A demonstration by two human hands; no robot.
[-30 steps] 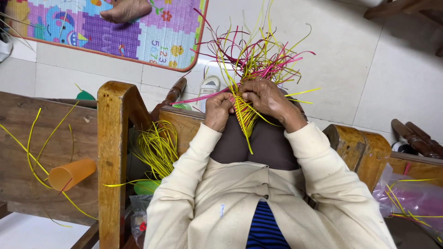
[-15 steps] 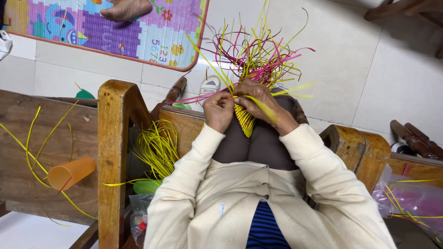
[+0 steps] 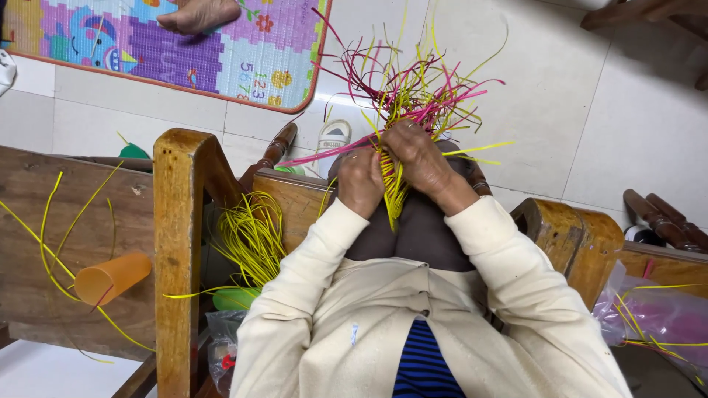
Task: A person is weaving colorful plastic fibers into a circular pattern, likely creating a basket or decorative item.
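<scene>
Both hands gripped a half-woven piece of yellow and pink strips [image 3: 391,173] resting on the person's knees. The left hand [image 3: 359,180] was closed around its left side, the right hand [image 3: 420,158] clamped over its top. Loose strip ends [image 3: 413,81] fanned out above the floor [image 3: 590,110].

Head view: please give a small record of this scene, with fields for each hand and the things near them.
left hand: grips the woven piece
right hand: grips it from the other side
woven piece: yellow, on the lap, between both hands
loose strips: yellow and pink, fanning out above the hands
yellow bundle: beside the left arm
orange cup: lying on its side on the wooden bench
</scene>
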